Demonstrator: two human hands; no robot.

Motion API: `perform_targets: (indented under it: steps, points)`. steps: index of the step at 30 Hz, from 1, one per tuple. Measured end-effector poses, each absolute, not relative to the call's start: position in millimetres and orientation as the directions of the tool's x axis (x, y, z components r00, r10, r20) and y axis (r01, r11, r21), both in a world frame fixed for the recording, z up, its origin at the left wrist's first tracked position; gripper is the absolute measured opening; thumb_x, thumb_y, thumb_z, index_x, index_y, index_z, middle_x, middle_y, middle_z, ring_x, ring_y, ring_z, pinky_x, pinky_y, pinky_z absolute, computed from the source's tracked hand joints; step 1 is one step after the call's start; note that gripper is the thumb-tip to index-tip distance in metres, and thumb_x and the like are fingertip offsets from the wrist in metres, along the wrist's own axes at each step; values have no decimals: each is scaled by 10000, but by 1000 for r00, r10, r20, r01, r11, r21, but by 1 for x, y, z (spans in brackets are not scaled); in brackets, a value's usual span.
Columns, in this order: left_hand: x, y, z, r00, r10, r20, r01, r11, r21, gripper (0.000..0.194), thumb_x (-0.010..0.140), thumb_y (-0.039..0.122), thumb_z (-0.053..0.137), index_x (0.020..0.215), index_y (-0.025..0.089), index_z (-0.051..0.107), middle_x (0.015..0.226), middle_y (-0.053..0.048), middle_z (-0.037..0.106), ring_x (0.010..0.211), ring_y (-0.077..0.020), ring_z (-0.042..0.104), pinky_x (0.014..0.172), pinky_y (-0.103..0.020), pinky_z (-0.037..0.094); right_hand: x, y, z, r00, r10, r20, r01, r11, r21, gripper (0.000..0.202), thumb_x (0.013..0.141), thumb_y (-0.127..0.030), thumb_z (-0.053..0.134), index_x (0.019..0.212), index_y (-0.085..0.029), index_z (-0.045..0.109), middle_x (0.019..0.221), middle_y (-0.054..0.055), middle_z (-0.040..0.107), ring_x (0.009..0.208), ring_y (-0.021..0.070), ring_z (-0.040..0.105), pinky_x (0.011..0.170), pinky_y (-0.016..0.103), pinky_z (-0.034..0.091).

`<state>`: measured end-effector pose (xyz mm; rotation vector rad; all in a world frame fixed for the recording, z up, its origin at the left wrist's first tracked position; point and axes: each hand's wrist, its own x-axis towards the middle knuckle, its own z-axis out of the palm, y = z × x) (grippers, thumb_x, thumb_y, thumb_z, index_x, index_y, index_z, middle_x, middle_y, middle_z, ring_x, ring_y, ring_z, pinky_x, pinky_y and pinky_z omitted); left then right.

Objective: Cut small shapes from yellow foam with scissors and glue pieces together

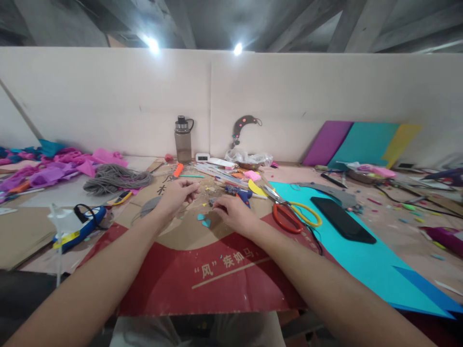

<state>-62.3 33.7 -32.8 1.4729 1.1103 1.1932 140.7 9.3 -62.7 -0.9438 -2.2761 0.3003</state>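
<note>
Both hands hover over a red and brown cardboard sheet printed with characters. My left hand has its thumb and fingers pinched together; anything between them is too small to make out. Under its wrist lies a grey felt piece, partly covered. Across a small gap, my right hand is curled, its fingertips close to dark grey bits; what they pinch, if anything, is hidden. Small teal cut pieces lie between the hands. Just behind my right hand rests a blue glue gun.
Scissors with red and yellow handles lie right, beside a black phone on turquoise sheets. A bottle stands against the wall. At left are grey cord, pink felt scraps and a power strip.
</note>
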Motion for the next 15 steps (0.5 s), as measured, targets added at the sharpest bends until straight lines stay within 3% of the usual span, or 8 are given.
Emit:
perform_targets:
  steps: [15]
  points:
    - [-63,35,-35,140,975,175,103,-190,976,234,726,370,688,667,154,619,584,2,571,477,-64,477,438,-190,343,141,9,-64,-528,696,485,550,717,-430,118,838,-102,537,783,-171,615,777,33,626,756,149,563,712,263,408]
